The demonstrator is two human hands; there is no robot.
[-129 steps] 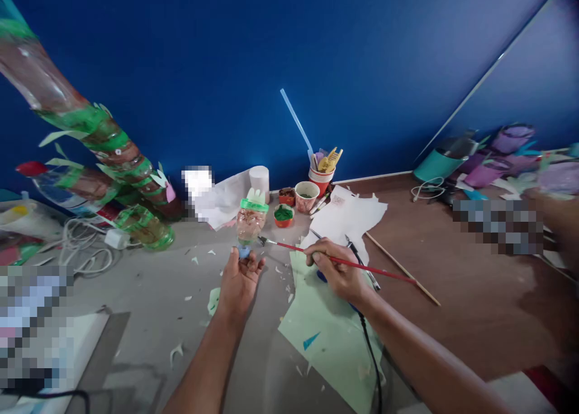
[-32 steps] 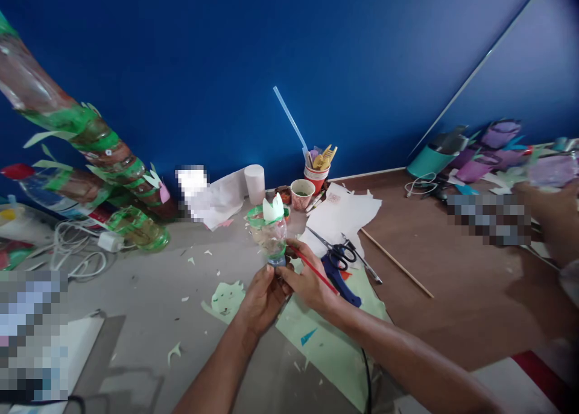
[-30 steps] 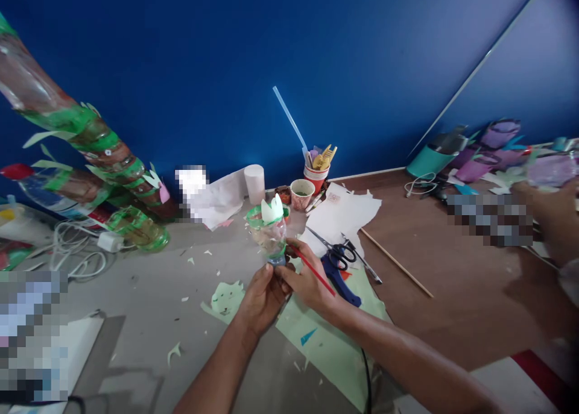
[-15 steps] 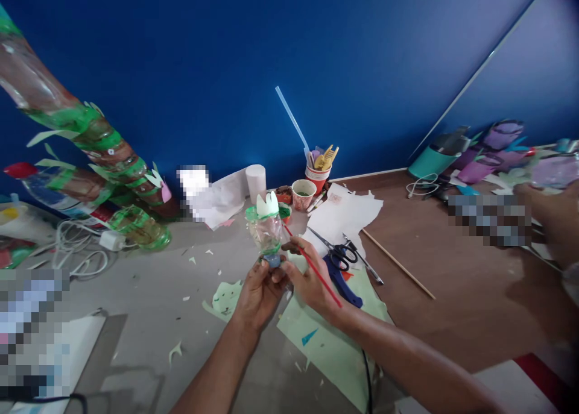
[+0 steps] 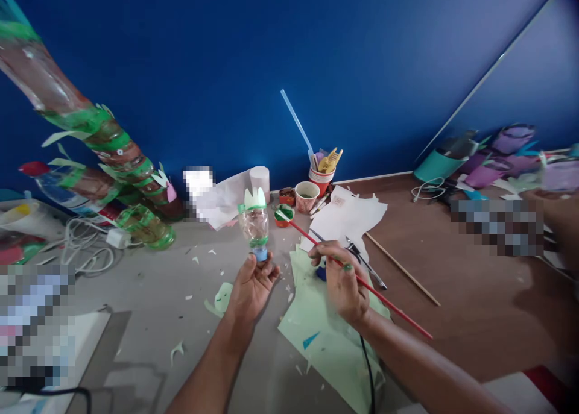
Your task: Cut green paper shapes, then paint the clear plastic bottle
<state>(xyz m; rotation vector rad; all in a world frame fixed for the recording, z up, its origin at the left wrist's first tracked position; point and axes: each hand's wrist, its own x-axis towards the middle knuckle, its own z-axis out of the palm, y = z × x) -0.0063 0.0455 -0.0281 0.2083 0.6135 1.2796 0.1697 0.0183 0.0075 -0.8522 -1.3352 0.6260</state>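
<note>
My left hand (image 5: 254,287) grips a small clear plastic bottle piece (image 5: 254,224) by its blue cap, cap downward. Green paint rings the bottle piece, and pale pointed paper leaves rise from its top. Between the fingers of my right hand (image 5: 346,278) is a long red paintbrush (image 5: 389,304), its tip over a small cup of green paint (image 5: 284,216). Green paint marks one finger of that hand. Pale green paper (image 5: 325,341) lies beneath my right hand, which partly hides a dark blue object.
A painted bottle trunk (image 5: 122,155) leans at the left, near cables (image 5: 90,251). Paper cups (image 5: 306,197) stand by the wall. A wooden stick (image 5: 402,269) lies to the right. Another person's hand (image 5: 554,212) is at the far right beside purple items (image 5: 493,167).
My right hand has moved away from the bottle piece, and the brush tip is now at the green paint. My left hand has shifted slightly left with the bottle piece.
</note>
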